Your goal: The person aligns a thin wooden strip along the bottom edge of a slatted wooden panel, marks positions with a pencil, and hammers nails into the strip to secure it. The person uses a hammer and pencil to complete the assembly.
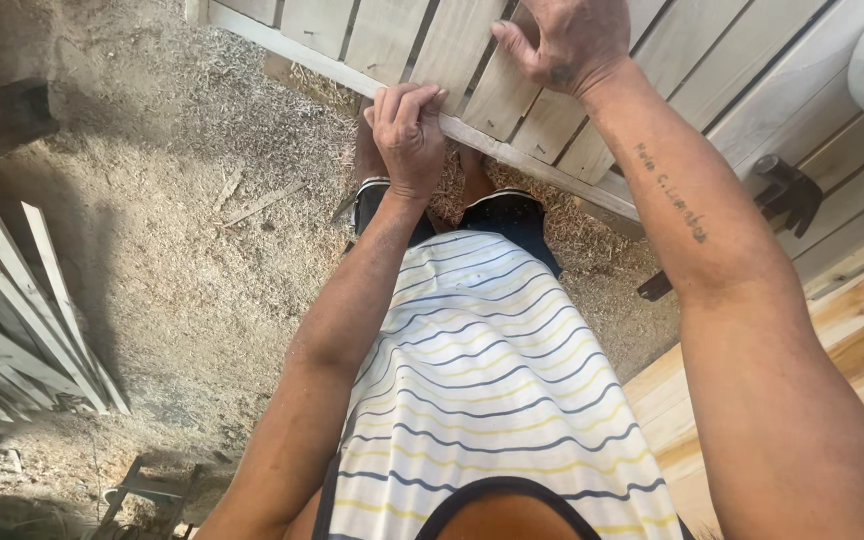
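Sawdust-strewn floor point(172, 240) below: left hand point(409, 135) curls closed around the pale wooden slatted panel's point(652, 60) edge rail, right hand point(564, 40) clamps a slat higher up. A dark hammer point(787, 195) rests at the panel's right edge; tilting could slide it off.

The floor point(182, 250) is covered with pale sawdust and shavings, lit by strong daylight. A stack of loose wooden slats point(12, 320) is seen at the left. Bare timber boards point(852, 340) are seen at the right, beside a dark hammer point(787, 195).
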